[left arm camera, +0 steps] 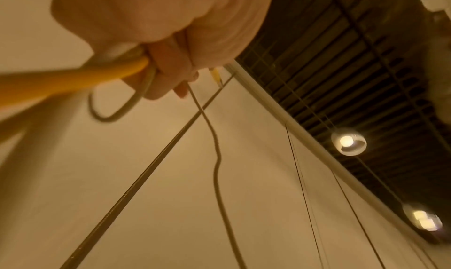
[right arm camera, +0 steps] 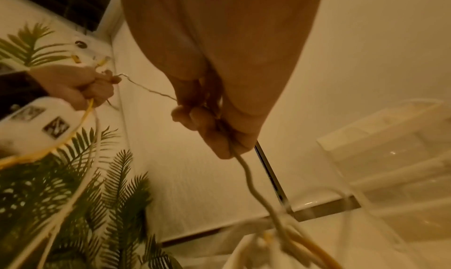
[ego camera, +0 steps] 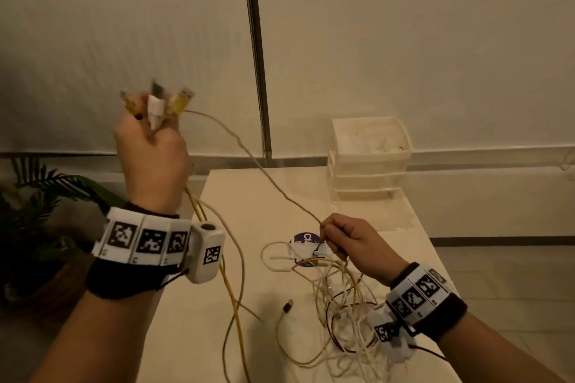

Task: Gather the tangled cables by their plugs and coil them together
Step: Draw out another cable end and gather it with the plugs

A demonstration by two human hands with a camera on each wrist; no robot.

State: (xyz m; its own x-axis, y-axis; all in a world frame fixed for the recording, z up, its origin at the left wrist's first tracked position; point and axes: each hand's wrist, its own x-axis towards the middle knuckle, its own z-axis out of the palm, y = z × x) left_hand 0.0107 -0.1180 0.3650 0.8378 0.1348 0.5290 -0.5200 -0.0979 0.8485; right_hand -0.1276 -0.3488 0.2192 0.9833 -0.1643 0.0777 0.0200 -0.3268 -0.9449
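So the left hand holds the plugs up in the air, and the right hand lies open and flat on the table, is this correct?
Not quite. The left hand does hold the plugs up, but the right hand is not open and flat on the table: it pinches a pale cable running to the left hand. The head and right wrist views show this.
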